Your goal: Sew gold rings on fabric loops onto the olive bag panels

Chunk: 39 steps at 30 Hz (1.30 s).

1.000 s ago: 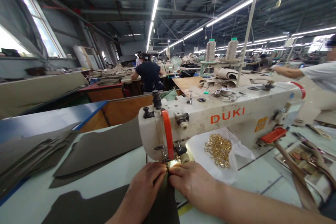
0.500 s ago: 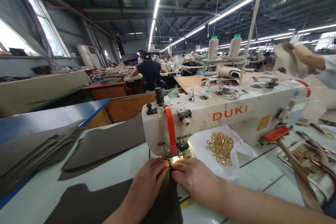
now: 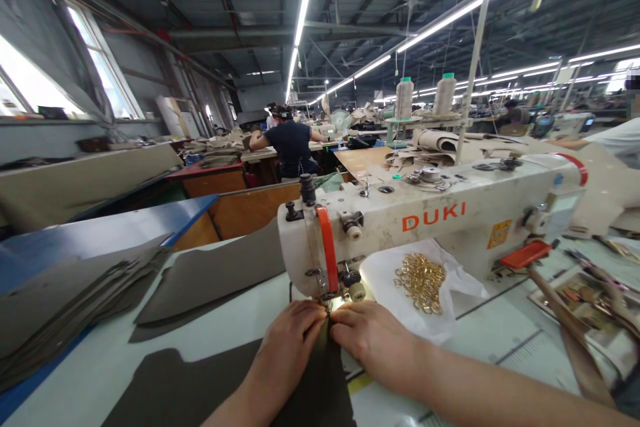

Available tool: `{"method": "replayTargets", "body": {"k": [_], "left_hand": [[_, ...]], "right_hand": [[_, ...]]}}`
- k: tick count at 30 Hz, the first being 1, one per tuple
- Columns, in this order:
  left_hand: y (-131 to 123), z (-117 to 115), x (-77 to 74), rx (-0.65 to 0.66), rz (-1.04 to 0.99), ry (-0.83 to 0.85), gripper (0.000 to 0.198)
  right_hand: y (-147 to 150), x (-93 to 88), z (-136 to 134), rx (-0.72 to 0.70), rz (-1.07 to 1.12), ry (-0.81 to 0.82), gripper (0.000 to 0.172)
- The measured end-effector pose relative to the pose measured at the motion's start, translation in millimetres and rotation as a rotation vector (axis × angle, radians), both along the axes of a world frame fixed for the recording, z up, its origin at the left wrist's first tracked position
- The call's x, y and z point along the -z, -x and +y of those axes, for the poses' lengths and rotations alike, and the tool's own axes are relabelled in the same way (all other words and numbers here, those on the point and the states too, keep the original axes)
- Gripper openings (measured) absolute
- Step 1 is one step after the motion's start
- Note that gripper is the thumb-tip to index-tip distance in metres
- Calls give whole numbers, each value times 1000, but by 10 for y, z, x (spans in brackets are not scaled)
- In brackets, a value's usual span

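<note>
Under the needle of a white sewing machine (image 3: 430,220) lies the edge of a dark brown-grey fabric panel (image 3: 200,380). My left hand (image 3: 295,333) is closed on that edge, its fingertips just left of the presser foot (image 3: 329,303). From the right, my right hand (image 3: 370,333) pinches the same fabric, fingertips close to the foot. The panel drapes toward me between my forearms and spreads left over the pale table. A small lamp lights the needle area. My fingers hide the exact spot under the foot.
Gold metal rings (image 3: 421,282) lie on a white plastic sheet (image 3: 380,273) behind my right hand. Stacked dark panels (image 3: 215,273) lie to the left. A tray of small parts (image 3: 590,307) sits far right. Thread cones (image 3: 404,100) stand behind the machine. A co-worker (image 3: 290,143) sits ahead.
My hands stay at the needle, holding the fabric. The view has shifted slightly. At the right, a person's arm has lowered from a raised pale piece.
</note>
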<state>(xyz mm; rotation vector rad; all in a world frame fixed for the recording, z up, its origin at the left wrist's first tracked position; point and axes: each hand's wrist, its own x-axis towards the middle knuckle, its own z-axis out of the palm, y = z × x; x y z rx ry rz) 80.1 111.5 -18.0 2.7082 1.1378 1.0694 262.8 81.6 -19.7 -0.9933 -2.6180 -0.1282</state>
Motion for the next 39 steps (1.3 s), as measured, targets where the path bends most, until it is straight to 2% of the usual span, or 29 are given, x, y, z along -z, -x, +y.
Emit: {"method": "replayTargets", "body": {"k": [11, 16, 21, 29, 39], "left_hand": [[-5, 14, -12, 14, 1, -67, 20], [-1, 1, 8, 37, 1, -112, 22], [4, 9, 28, 7, 6, -70, 22], [9, 15, -21, -7, 11, 24, 22], [45, 56, 29, -12, 8, 28, 20]], "right_hand": [[10, -60, -18, 12, -36, 18, 4], [11, -20, -30, 10, -25, -16, 6], [13, 25, -7, -4, 2, -17, 7], [9, -14, -16, 4, -6, -13, 9], [11, -46, -28, 16, -24, -19, 8]]}}
